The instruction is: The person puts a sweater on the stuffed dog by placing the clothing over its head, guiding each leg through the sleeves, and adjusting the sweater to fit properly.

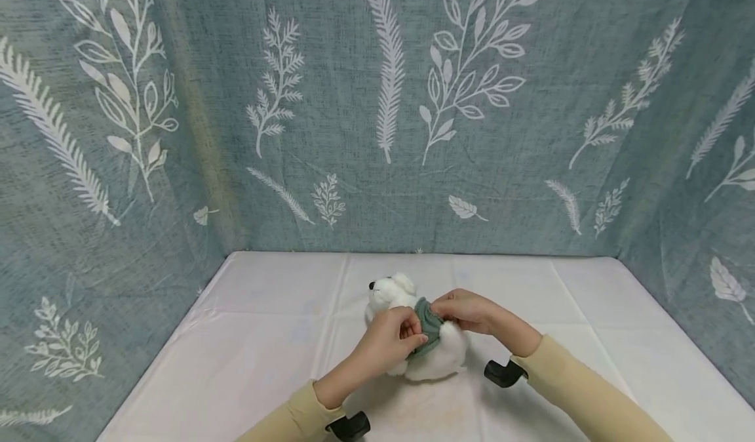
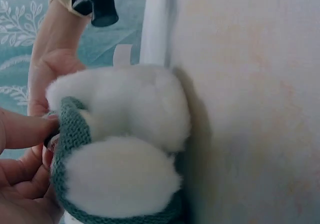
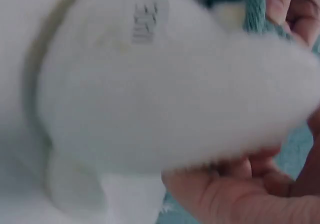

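A white plush animal [image 1: 386,292] with a black nose lies on the table, its head toward the far left. It wears a green knitted sweater [image 1: 428,327] around its middle. My left hand [image 1: 385,338] pinches the sweater's edge between thumb and fingers on the near side. From the right, my right hand [image 1: 470,309] holds the sweater's far edge, fingers bent; its fingertips are partly hidden by the toy. In the left wrist view the green knit [image 2: 75,129] rings a rounded white limb [image 2: 122,176]. Dark lettering [image 3: 145,21] shows on the fur in the right wrist view.
A white cloth covers the table [image 1: 277,317]. Teal curtains [image 1: 330,114] with white leaf prints stand behind and at both sides. A white fabric tag [image 2: 122,55] sticks out from the toy. Black wrist mounts [image 1: 504,373] sit below the sleeves.
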Demonstrator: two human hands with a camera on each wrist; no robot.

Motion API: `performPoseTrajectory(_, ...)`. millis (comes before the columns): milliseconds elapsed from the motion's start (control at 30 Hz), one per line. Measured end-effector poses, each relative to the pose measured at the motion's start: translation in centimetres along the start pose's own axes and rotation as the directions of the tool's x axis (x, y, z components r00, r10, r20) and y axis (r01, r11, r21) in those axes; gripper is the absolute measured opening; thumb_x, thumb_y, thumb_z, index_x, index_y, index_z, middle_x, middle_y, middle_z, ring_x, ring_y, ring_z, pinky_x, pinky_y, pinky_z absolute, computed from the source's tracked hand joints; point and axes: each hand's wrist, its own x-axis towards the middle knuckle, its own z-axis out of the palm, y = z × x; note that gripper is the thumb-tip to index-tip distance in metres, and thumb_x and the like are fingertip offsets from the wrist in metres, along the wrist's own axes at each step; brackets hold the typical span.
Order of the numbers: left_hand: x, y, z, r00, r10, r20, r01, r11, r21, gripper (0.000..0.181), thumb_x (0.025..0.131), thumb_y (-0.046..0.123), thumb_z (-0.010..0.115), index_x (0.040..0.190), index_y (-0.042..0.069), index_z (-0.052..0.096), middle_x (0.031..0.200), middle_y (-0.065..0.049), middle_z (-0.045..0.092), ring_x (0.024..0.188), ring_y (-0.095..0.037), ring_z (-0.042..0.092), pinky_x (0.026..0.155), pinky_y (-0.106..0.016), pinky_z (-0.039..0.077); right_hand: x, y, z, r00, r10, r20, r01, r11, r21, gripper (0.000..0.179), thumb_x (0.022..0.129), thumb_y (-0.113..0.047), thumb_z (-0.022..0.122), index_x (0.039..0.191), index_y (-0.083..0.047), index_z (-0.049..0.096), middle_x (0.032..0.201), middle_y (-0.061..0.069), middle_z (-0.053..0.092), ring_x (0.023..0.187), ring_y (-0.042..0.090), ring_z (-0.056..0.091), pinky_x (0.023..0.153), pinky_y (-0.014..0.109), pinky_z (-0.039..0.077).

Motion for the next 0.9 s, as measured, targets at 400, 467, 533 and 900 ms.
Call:
performPoseTrajectory(400,0.24,-0.15,0.12,0.998,0.022,-0.053,-0.021,1.000,0.015,0.017,0.084,0.014,0.072,0.076,0.011,0.057,0.071,0.003,0.053,0.060,-0.003,0.046,0.054,-0.018,0.042,-0.37,-1.02,-0.91,0.998,0.025,0.050,-0.016,0.986,-0.164,0.030,0.084,-0.013,0.058,0.057,-0.015,0.045,0.055,-0.006,0.029,0.054,0.009,0.029,0.056,0.023,0.033)
performPoseTrajectory(467,0.25,-0.19,0.12,0.998,0.022,-0.057,-0.021,1.000,0.014,0.018,0.084,0.014,0.072,0.075,0.012,0.057,0.070,0.004,0.053,0.059,-0.002,0.046,0.054,-0.018,0.042,-0.34,-1.00,-0.95,0.997,0.000,0.074,0.016,0.976,-0.216,0.030,0.086,-0.013,0.057,0.058,-0.015,0.045,0.055,-0.006,0.029,0.053,0.009,0.028,0.056,0.023,0.032)
performPoseTrajectory(533,0.23,-0.19,0.09,0.998,0.018,-0.059,-0.018,1.000,0.009,0.018,0.084,0.014,0.072,0.075,0.012,0.057,0.070,0.004,0.053,0.059,-0.003,0.047,0.053,-0.019,0.042,-0.27,-0.98,-0.93,0.996,-0.026,0.087,0.049,0.961,-0.272,0.031,0.087,-0.013,0.057,0.059,-0.015,0.044,0.056,-0.005,0.028,0.053,0.010,0.027,0.056,0.025,0.031)
performPoseTrajectory(900,0.17,-0.13,-0.16,1.000,0.002,-0.018,-0.002,1.000,-0.004,0.015,0.085,0.014,0.071,0.077,0.014,0.058,0.067,0.006,0.056,0.057,-0.002,0.049,0.052,-0.018,0.043,0.48,-0.37,-0.28,0.992,-0.080,0.097,0.104,0.957,-0.271,0.038,0.090,-0.015,0.050,0.055,-0.017,0.034,0.052,-0.007,0.021,0.047,0.008,0.014,0.050,0.024,0.023)
